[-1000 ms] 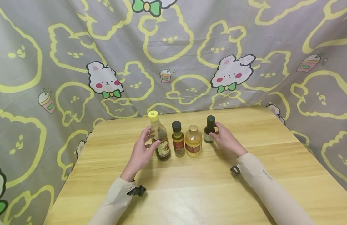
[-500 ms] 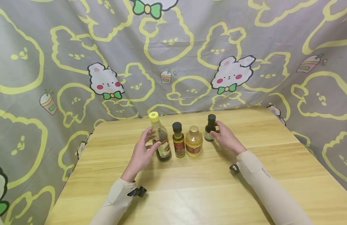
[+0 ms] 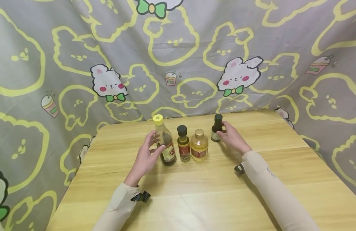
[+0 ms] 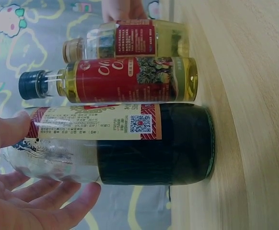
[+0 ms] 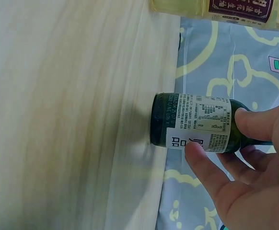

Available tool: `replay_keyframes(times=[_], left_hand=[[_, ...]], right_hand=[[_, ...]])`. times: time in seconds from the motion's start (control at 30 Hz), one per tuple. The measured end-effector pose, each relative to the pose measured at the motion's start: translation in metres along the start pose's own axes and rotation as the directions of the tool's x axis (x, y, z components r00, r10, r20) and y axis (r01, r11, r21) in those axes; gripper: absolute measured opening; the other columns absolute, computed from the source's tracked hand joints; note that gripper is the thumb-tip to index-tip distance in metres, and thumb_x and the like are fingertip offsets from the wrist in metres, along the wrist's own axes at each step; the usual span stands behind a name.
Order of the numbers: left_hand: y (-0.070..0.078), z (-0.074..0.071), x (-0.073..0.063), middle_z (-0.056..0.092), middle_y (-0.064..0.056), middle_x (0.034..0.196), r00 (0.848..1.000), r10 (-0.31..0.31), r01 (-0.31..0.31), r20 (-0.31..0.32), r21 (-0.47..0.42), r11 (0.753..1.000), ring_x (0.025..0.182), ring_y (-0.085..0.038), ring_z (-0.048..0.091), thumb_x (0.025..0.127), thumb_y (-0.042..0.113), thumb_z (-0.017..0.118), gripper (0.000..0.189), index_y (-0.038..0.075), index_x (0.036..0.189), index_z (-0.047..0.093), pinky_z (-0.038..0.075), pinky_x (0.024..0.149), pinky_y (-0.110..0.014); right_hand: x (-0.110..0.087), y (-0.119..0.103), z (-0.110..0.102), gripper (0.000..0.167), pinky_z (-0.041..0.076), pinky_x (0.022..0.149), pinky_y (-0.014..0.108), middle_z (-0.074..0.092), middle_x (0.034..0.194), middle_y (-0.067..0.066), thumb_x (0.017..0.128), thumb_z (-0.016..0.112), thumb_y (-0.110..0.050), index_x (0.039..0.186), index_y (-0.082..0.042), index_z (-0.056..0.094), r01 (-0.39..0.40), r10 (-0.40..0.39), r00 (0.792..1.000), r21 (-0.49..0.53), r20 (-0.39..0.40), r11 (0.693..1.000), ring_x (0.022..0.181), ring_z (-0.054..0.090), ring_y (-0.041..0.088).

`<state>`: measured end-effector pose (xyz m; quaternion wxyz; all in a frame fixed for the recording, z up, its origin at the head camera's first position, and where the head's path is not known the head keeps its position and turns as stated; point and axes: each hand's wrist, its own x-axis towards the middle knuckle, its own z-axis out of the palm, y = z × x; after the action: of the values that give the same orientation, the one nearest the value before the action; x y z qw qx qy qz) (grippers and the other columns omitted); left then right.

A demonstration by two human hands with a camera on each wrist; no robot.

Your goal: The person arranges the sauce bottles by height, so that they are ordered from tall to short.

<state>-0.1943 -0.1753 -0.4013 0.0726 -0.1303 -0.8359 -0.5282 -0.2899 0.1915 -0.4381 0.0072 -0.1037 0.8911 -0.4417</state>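
At the left of the row, my left hand (image 3: 144, 159) holds a tall yellow-capped bottle of dark sauce (image 3: 167, 150) loosely, thumb on one side and fingers on the other. Its base stands on the table in the left wrist view, where the dark liquid (image 4: 154, 163) fills the lower part. My right hand (image 3: 233, 138) grips a small dark green bottle (image 3: 216, 130) near its neck, farther back on the right. White printed labels cover that bottle's body (image 5: 202, 120) in the right wrist view. Between the hands stand a slim olive oil bottle (image 3: 184, 149) and a rounder bottle of pale oil (image 3: 199, 147).
All the bottles are on a light wooden table (image 3: 195, 199). A grey curtain (image 3: 195, 48) with cartoon animals hangs behind the table's back edge and along both sides. The olive oil bottle stands close beside the yellow-capped one.
My right hand has shifted the small green bottle slightly back and to the right, away from the pale oil bottle. The left hand and the other bottles stay in place.
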Motion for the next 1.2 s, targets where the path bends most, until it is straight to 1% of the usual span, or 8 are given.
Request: replay_keyframes(times=[0.17, 0.4, 0.6, 0.73, 0.9, 1.2], left_hand=[[0.0, 0.0, 0.001, 0.049, -0.017, 0.151, 1.0, -0.004, 0.004, -0.002, 0.003, 1.0, 0.14, -0.039, 0.048, 0.1, 0.015, 0.068, 0.069, 0.01, 0.157, 0.031, 0.053, 0.106, -0.053], [-0.001, 0.0, 0.0, 0.049, -0.015, 0.151, 1.0, -0.012, 0.012, -0.004, 0.002, 1.0, 0.14, -0.038, 0.048, 0.1, 0.015, 0.068, 0.068, 0.01, 0.157, 0.031, 0.052, 0.106, -0.053], [-0.001, 0.001, 0.0, 0.048, -0.015, 0.152, 1.0, -0.018, 0.018, 0.001, 0.001, 1.0, 0.14, -0.038, 0.048, 0.1, 0.018, 0.068, 0.07, 0.011, 0.158, 0.03, 0.053, 0.106, -0.052], [0.0, 0.001, 0.001, 0.048, -0.014, 0.152, 1.0, -0.016, 0.016, -0.001, -0.002, 1.0, 0.14, -0.038, 0.048, 0.099, 0.018, 0.069, 0.071, 0.011, 0.158, 0.03, 0.053, 0.106, -0.052], [-0.001, 0.0, 0.0, 0.048, -0.014, 0.152, 1.0, -0.023, 0.023, -0.002, 0.0, 1.0, 0.141, -0.037, 0.048, 0.1, 0.017, 0.068, 0.069, 0.011, 0.157, 0.031, 0.052, 0.106, -0.053], [-0.002, 0.001, 0.001, 0.048, -0.015, 0.152, 1.0, -0.01, 0.01, -0.004, 0.013, 1.0, 0.141, -0.037, 0.048, 0.1, 0.017, 0.068, 0.068, 0.01, 0.157, 0.031, 0.053, 0.106, -0.052]], right_hand=[[0.004, 0.0, -0.001, 0.055, 0.042, 0.112, 0.063, 0.038, 0.157, 0.028, 0.106, 0.053, -0.015, 0.154, 0.003, 0.032, -0.008, 0.008, 1.0, 0.008, 0.004, 1.0, 0.132, 0.053, 0.049], [0.01, 0.002, 0.001, 0.057, 0.038, 0.115, 0.064, 0.038, 0.157, 0.028, 0.105, 0.054, -0.016, 0.154, 0.003, 0.032, -0.02, 0.02, 1.0, 0.015, -0.016, 1.0, 0.132, 0.053, 0.048], [0.015, 0.004, 0.001, 0.056, 0.04, 0.114, 0.063, 0.038, 0.158, 0.026, 0.106, 0.053, -0.018, 0.155, 0.0, 0.031, -0.043, 0.044, 0.999, 0.039, -0.016, 0.998, 0.135, 0.05, 0.047], [0.017, 0.005, 0.002, 0.055, 0.042, 0.113, 0.063, 0.039, 0.157, 0.026, 0.106, 0.054, -0.017, 0.154, 0.0, 0.033, -0.036, 0.038, 0.999, 0.048, -0.033, 0.998, 0.135, 0.05, 0.048], [0.02, 0.008, 0.002, 0.056, 0.042, 0.113, 0.062, 0.038, 0.157, 0.028, 0.106, 0.053, -0.016, 0.155, 0.002, 0.031, -0.03, 0.031, 0.999, 0.051, -0.03, 0.998, 0.135, 0.049, 0.049], [0.026, 0.01, 0.0, 0.057, 0.037, 0.118, 0.061, 0.038, 0.156, 0.029, 0.107, 0.052, -0.015, 0.155, 0.003, 0.029, -0.02, 0.022, 0.999, 0.066, -0.025, 0.998, 0.136, 0.048, 0.049]])
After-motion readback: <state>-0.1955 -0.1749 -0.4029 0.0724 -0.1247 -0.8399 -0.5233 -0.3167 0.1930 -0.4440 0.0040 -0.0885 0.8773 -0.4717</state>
